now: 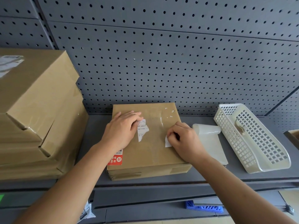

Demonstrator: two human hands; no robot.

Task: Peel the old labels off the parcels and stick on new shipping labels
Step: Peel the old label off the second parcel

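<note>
- Head view: a flat brown parcel point(155, 152) lies in the middle of the grey shelf point(226, 177), its far edge against the pegboard wall point(161, 62); its near edge sits close to the shelf's front edge
- A torn label point(142, 130) clings to the middle of the parcel's top, ragged and partly lifted; small white flecks dot the far right corner; a red sticker point(115, 159) sits at the near left corner
- The left hand point(123, 128) lies flat on the parcel's left half, fingers straight and close together, tips touching the torn label's upper end
- The right hand point(184, 139) rests on the parcel's right edge, fingers curled tight, pinching a white label scrap point(167, 143)
- A curled translucent sheet point(210, 141) lies just right of the parcel; beyond it stands a white slotted basket point(252, 138)
- A stack of larger boxes point(35, 110) fills the shelf's left end
</note>
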